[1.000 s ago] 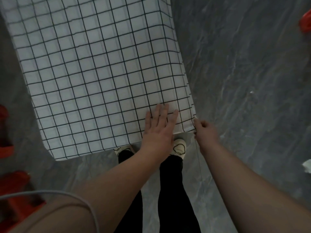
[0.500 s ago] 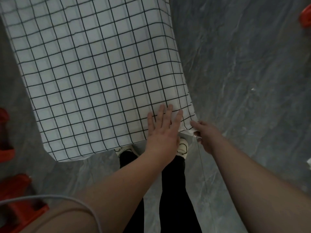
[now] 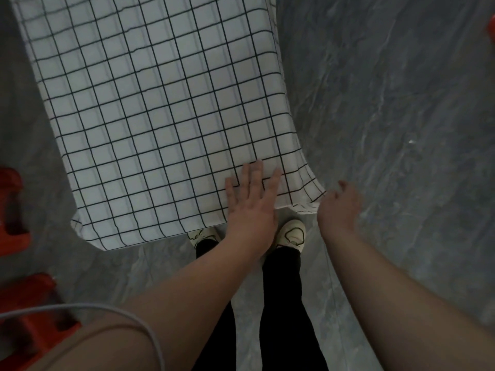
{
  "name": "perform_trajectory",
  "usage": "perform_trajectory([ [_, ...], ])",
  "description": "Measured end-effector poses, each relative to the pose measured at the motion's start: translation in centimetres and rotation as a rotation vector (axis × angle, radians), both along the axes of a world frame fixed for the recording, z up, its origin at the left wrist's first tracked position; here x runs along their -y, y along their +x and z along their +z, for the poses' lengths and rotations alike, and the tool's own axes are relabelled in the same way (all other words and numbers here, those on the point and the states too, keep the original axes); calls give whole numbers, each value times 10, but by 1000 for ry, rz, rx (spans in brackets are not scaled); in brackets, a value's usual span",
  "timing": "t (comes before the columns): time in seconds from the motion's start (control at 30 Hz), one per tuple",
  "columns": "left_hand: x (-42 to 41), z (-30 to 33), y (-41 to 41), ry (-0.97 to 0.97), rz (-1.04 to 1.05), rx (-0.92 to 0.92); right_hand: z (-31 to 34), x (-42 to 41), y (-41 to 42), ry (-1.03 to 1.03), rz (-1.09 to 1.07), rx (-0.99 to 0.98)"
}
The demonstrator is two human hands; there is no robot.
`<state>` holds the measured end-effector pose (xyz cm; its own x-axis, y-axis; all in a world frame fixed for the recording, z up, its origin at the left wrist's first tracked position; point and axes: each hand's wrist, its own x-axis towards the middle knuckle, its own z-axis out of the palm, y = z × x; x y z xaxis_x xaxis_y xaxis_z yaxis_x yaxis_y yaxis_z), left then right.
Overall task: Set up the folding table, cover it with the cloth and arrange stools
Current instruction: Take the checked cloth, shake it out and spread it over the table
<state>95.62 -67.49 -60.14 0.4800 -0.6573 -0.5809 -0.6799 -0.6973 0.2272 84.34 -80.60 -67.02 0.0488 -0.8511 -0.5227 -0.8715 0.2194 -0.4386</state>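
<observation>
White grid cloth drapes the table, soft and slippery. Left hand presses flat at five o'clock; right hand, grip loose and empty, should pinch the hanging corner.

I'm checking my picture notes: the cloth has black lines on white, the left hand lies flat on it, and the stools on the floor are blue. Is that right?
Not quite. The head view shows the stools are red, not blue. The rest holds: the cloth is white with black lines, and the left hand lies flat on it.
</observation>
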Motion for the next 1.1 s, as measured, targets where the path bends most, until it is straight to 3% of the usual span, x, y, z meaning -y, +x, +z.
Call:
perform_trajectory([
  [0.07,-4,0,2,4,13,22,17,-6,4,-208,255,148],
  [0.13,-9,0,4,22,33,31,34,-18,9,-139,486,280],
  [0.23,-20,-6,11,46,42,30,39,-37,9,15,717,219],
  [0.57,-49,-29,30,-95,-69,58,35,-53,23,-20,582,43],
  [0.67,-48,-22,31,-82,-37,3,45,-58,28,-130,685,3],
  [0.8,-69,1,44,-158,14,-97,68,-67,56,-231,837,112],
  [0.9,-105,4,70,-226,149,2,72,-78,88,-265,1029,154],
  [1.1,-179,-9,147,-136,421,190,68,-117,162,-252,1280,87],
])
